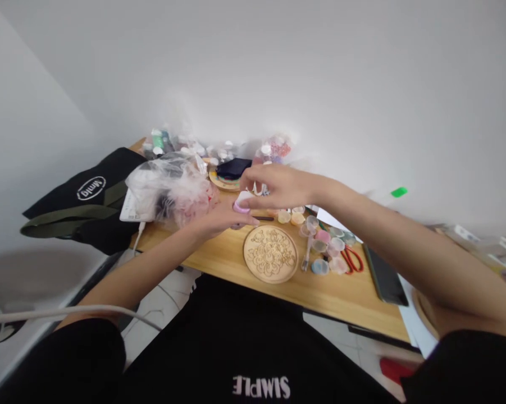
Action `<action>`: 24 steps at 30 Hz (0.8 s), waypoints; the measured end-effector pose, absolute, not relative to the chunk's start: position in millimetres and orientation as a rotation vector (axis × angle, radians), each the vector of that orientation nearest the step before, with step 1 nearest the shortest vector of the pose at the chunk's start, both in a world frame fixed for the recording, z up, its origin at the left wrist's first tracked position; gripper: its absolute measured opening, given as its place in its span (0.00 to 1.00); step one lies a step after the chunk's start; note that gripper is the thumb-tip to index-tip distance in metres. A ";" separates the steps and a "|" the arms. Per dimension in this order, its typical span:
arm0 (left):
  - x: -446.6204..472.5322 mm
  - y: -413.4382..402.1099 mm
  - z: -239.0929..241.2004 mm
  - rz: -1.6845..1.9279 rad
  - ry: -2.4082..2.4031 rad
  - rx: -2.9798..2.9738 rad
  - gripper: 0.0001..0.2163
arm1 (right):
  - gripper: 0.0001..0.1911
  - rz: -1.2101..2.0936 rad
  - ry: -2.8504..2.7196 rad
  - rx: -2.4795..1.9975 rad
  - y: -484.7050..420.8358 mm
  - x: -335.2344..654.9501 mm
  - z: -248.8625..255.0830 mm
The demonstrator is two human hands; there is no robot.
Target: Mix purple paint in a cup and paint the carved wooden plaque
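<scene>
A small lilac-and-white container [241, 202] is held between my two hands above the table. My left hand [225, 217] is closed around its lower part, with some fingertips stretched toward the carved disc. Reaching in from the right, my right hand [278, 185] curves over the container, thumb and fingers at its upper part. What it is exactly is too small to make out. Just below the hands lies a round wooden disc [270, 254] with a flower pattern in dark lines. A dark thin stick [263, 218] lies beside it.
Several small clear cups [320, 245] with coloured contents stand right of the disc, near red-handled scissors [354, 261] and a dark phone [383, 275]. Plastic bags [177, 185], a white box [135, 203] and a black bag [88, 191] crowd the left. A white cable [67, 311] crosses my left arm.
</scene>
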State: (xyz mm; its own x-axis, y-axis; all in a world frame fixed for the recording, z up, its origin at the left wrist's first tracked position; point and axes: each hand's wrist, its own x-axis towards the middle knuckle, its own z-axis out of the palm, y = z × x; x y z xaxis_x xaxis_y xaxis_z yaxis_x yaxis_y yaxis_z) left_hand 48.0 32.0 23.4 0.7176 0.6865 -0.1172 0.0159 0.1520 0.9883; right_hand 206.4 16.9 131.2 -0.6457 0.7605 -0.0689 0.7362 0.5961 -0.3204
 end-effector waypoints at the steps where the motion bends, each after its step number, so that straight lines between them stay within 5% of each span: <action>1: 47.3 29.3 20.0 0.530 0.656 1.364 0.20 | 0.16 0.491 -2.716 -1.372 15.0 205.6 129.6; 7: 41.9 12.3 7.4 0.420 0.726 1.423 0.18 | 0.08 0.384 -2.747 -1.463 -0.3 199.2 112.8; 13: 39.5 7.3 -2.7 0.333 0.764 1.489 0.19 | 0.10 0.558 -2.781 -1.360 -5.0 196.5 101.0; 17: 39.1 7.6 -9.5 0.378 0.758 1.500 0.18 | 0.20 0.435 -2.818 -1.570 -6.9 189.9 95.0; 22: 34.7 7.0 -16.5 0.383 0.760 1.540 0.17 | 0.09 0.610 -2.790 -1.428 -5.0 193.6 85.2; 24: 31.9 7.0 -18.9 0.383 0.779 1.549 0.16 | 0.16 0.695 -2.725 -1.350 -4.0 196.3 80.1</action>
